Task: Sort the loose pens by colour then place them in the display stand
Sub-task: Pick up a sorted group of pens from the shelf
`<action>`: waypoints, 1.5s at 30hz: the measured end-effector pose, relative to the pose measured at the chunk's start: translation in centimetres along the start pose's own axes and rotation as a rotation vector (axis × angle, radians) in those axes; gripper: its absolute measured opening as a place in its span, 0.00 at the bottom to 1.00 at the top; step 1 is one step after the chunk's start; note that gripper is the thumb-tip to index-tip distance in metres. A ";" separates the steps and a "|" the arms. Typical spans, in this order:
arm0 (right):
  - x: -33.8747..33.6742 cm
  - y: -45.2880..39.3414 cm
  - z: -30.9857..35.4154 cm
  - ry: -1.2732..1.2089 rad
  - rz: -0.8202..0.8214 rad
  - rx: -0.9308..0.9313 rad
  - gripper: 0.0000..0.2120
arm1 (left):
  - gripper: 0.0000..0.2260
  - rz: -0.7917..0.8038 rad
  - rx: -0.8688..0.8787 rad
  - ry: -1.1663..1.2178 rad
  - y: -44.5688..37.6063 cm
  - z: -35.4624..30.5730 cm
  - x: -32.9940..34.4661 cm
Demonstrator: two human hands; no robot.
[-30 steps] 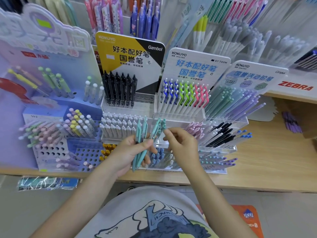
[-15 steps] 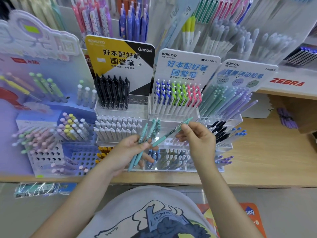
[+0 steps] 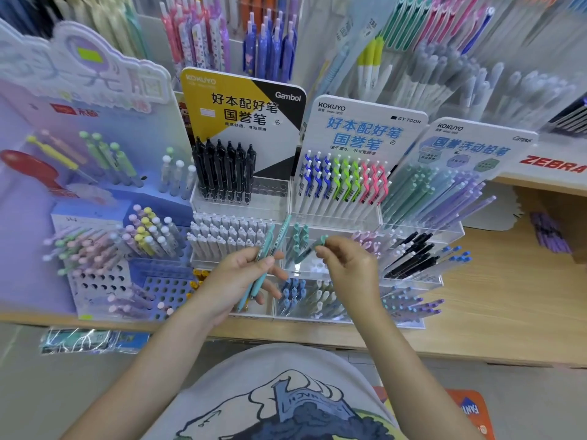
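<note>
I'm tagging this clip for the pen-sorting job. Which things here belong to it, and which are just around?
In the job:
- left hand holding teal pens
- right hand pinching one teal pen
- clear display stand

Just around:
- black pens
- ZEBRA sign
- purple stand

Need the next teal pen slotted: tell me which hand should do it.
Right. The right hand already pinches a single teal pen right by the teal compartment, while the left hand grips the remaining bundle.
</note>
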State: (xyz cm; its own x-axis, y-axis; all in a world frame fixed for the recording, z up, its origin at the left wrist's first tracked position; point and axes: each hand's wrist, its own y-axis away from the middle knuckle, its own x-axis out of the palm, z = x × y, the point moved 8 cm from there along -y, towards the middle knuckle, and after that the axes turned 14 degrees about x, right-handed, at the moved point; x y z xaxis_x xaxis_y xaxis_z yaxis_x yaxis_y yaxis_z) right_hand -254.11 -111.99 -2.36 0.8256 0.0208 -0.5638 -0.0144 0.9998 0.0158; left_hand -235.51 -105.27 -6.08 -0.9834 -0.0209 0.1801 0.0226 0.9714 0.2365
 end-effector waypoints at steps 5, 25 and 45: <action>0.5 0.0 1.4 0.126 -0.049 -0.174 0.05 | 0.09 -0.015 0.001 0.012 0.0 -0.1 -0.2; -0.4 -0.8 -1.7 -0.088 0.117 0.192 0.06 | 0.10 0.098 0.049 -0.039 -1.8 -1.1 2.7; -5.6 -2.8 0.5 -0.199 -0.059 0.139 0.08 | 0.05 0.010 0.138 -0.160 -3.7 -2.8 2.3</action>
State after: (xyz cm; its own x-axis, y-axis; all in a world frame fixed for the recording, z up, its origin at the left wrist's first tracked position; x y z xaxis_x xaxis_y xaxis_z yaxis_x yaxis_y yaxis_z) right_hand -258.44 -114.86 1.16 0.9178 -0.0524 -0.3935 0.1031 0.9887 0.1086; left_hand -237.31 -109.61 -3.84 -0.9995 0.0164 0.0253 0.0189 0.9948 0.1005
